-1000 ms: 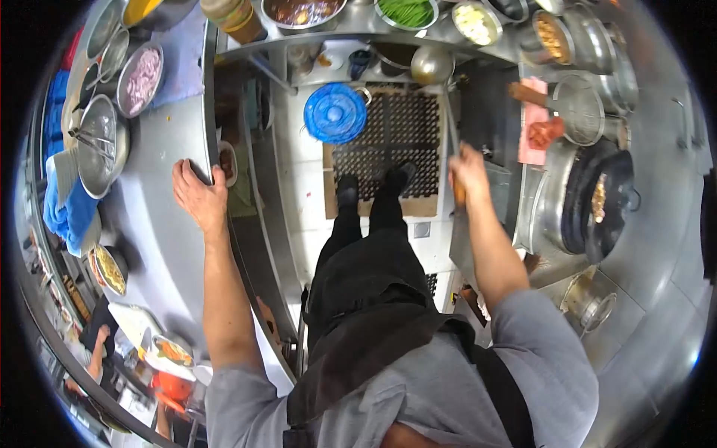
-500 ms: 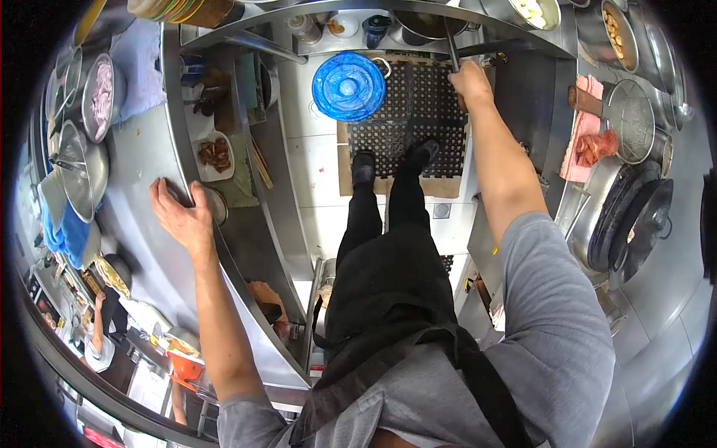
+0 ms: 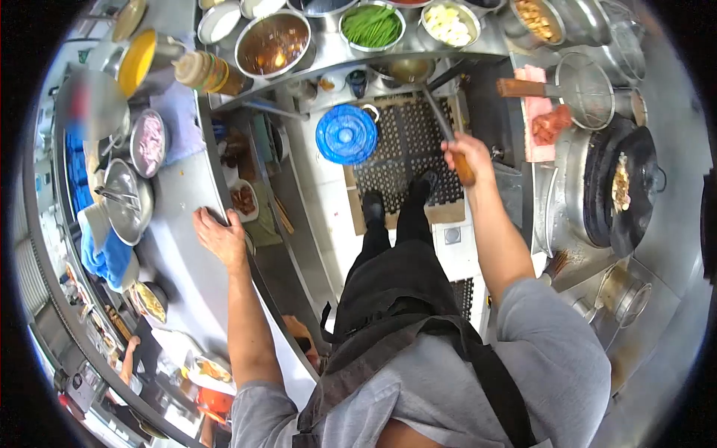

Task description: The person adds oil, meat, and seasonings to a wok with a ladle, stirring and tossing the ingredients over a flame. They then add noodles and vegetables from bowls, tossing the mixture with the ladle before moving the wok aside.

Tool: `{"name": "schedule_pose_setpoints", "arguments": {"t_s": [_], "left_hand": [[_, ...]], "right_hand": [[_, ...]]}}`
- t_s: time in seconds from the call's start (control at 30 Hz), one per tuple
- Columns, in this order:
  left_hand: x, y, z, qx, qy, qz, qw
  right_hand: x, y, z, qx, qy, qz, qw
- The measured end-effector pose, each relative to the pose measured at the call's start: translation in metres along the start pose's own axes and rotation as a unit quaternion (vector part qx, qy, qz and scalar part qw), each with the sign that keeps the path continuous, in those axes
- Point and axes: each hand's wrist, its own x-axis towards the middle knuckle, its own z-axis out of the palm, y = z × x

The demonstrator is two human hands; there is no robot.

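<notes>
My right hand (image 3: 469, 158) is wrapped round the wooden handle of a long metal ladle (image 3: 439, 112). The ladle's bowl end reaches a pot (image 3: 409, 71) under the front shelf edge. My left hand (image 3: 222, 237) lies on the edge of the steel counter (image 3: 187, 254), fingers spread, holding nothing. A blue-covered lid or bucket (image 3: 346, 134) stands on the floor between the counters.
Bowls of greens (image 3: 372, 27), brown sauce (image 3: 273, 45) and white pieces (image 3: 449, 24) line the front. At right are a strainer (image 3: 585, 91), pink cloth (image 3: 535, 112) and a black wok (image 3: 635, 190). Another person's arm (image 3: 128, 360) shows at lower left.
The view has tilted up, so more of the front bowls shows. My right hand has drawn back with the ladle, which now slants. My left hand stays on the counter edge.
</notes>
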Motion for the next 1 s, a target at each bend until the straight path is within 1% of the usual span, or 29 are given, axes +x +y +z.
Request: {"name": "schedule_pose_setpoints", "arguments": {"t_s": [0.03, 0.07, 0.13, 0.17, 0.2, 0.33, 0.37, 0.4, 0.43, 0.47, 0.53, 0.57, 0.67, 0.73, 0.8, 0.87, 0.93, 0.97, 1.0], "left_hand": [[0.000, 0.000, -0.002, 0.004, -0.011, -0.003, 1.000], [0.000, 0.000, -0.003, -0.006, 0.005, -0.003, 1.000], [-0.002, 0.000, -0.005, 0.006, -0.009, -0.016, 1.000], [-0.002, 0.001, -0.009, 0.006, -0.020, -0.024, 0.999], [-0.003, 0.001, -0.009, -0.005, -0.009, -0.023, 1.000], [-0.007, -0.002, -0.011, -0.009, 0.010, -0.004, 1.000], [-0.006, 0.000, -0.013, 0.001, -0.005, -0.013, 1.000], [-0.005, 0.001, -0.014, 0.011, -0.020, -0.019, 1.000], [-0.006, 0.000, -0.011, 0.023, -0.020, -0.019, 0.999], [-0.008, -0.002, -0.006, 0.036, -0.018, -0.020, 0.999], [-0.009, -0.007, 0.004, 0.032, 0.019, -0.002, 0.999], [-0.009, -0.007, 0.004, 0.047, 0.016, 0.001, 0.999], [-0.011, -0.012, 0.019, 0.107, 0.012, 0.018, 0.994], [-0.006, 0.017, 0.000, 0.118, -0.086, -0.068, 0.987], [0.004, -0.017, 0.068, 0.241, -0.178, -0.038, 0.953], [0.002, 0.022, 0.064, 0.232, -0.165, -0.126, 0.950], [-0.007, 0.113, -0.018, 0.174, -0.237, -0.210, 0.933], [-0.021, 0.118, 0.007, 0.160, -0.208, -0.162, 0.951], [-0.034, 0.124, 0.024, 0.148, -0.179, -0.117, 0.966]], "right_hand": [[-0.028, -0.003, 0.000, 0.004, 0.001, -0.003, 1.000], [-0.057, -0.005, 0.002, 0.007, 0.002, -0.006, 1.000], [-0.115, -0.009, 0.006, -0.005, 0.028, -0.004, 1.000], [-0.140, -0.011, 0.004, 0.007, -0.002, -0.004, 1.000], [-0.164, -0.013, 0.000, 0.019, -0.031, -0.002, 0.999], [-0.265, -0.024, -0.007, 0.059, -0.029, 0.004, 0.998], [-0.287, -0.026, -0.012, 0.074, -0.028, 0.008, 0.997], [-0.308, -0.027, -0.019, 0.084, -0.019, -0.010, 0.996], [-0.329, -0.027, -0.027, 0.099, -0.029, -0.002, 0.995], [-0.347, -0.028, -0.035, 0.113, -0.043, 0.004, 0.993], [-0.382, -0.033, -0.050, 0.137, -0.064, -0.018, 0.988], [-0.397, -0.038, -0.056, 0.144, -0.064, -0.028, 0.987], [-0.438, -0.052, -0.076, 0.166, -0.024, -0.069, 0.983], [-0.457, -0.055, -0.097, 0.176, 0.004, -0.114, 0.978], [-0.477, -0.067, -0.113, 0.167, 0.047, -0.160, 0.972], [-0.487, -0.071, -0.136, 0.173, 0.071, -0.216, 0.958], [-0.493, -0.076, -0.155, 0.190, 0.110, -0.261, 0.940], [-0.493, -0.078, -0.166, 0.197, 0.117, -0.272, 0.935], [-0.491, -0.078, -0.177, 0.178, 0.151, -0.285, 0.930]]}}
